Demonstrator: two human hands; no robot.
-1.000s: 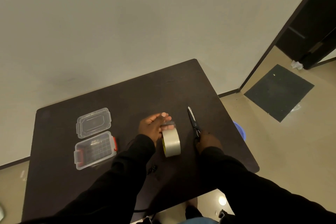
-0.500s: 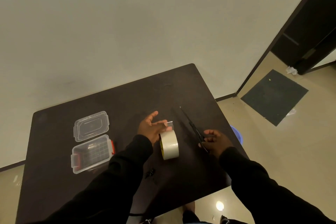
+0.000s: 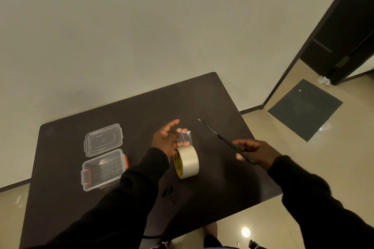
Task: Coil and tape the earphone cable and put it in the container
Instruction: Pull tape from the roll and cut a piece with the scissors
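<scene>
A roll of clear tape (image 3: pixel 187 161) stands on edge on the dark table (image 3: pixel 218 103). My left hand (image 3: pixel 166 139) holds the pulled-out strip of tape (image 3: pixel 184 137) above the roll, its other fingers spread. My right hand (image 3: pixel 256 150) grips black scissors (image 3: pixel 216 134) by the handles, lifted off the table with the blades pointing up-left. The clear container (image 3: pixel 102 169) with red latches sits open at the left, its lid (image 3: pixel 103 139) lying behind it. Black earbuds (image 3: pixel 168 190) show just beside my left sleeve; most of the cable is hidden under the arm.
The table's right edge drops to a tiled floor with a dark mat (image 3: pixel 305 107) and an open dark doorway (image 3: pixel 344 32). A plain wall stands behind the table.
My right hand has picked the scissors up off the table and swung them to the right. My left hand has drawn the tape strip a little higher off the roll.
</scene>
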